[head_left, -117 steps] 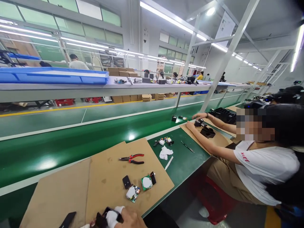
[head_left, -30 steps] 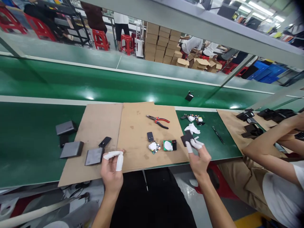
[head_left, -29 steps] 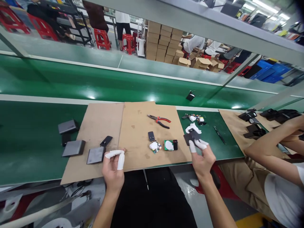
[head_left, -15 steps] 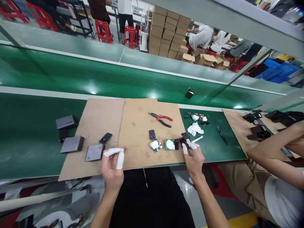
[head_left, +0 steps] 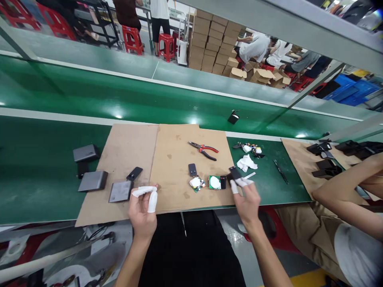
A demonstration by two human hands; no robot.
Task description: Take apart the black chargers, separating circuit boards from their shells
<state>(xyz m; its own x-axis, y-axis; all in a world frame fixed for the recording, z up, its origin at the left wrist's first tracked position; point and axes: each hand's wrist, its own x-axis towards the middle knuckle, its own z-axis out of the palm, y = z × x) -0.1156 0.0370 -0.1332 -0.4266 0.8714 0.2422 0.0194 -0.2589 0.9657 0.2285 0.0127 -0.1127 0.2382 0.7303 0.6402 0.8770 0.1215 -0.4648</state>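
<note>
My right hand [head_left: 247, 199], with white finger cots on its fingertips, pinches a small black part [head_left: 235, 173] at the right edge of the brown cardboard mat [head_left: 176, 139], beside a green board with a white disc [head_left: 214, 182]. My left hand [head_left: 143, 209], also wearing cots, hovers over the mat's front edge. Its thumb and forefinger are apart and nothing is in them. It is nearest a flat grey case [head_left: 120, 191]. Another small circuit board [head_left: 196, 183] and a small black piece [head_left: 192, 169] lie between my hands.
Red-handled pliers [head_left: 204, 148] lie further back on the mat. A white cloth [head_left: 245, 162], loose small parts [head_left: 250, 149] and a thin dark tool [head_left: 280, 171] lie to the right. Two grey cases [head_left: 89, 180] sit left. A black part [head_left: 233, 117] rides the green conveyor. A co-worker's arm [head_left: 344, 187] reaches in from the right.
My view swung from the co-worker down to my own bench. My right hand carried the black part left and down to the mat's edge. My left hand barely moved.
</note>
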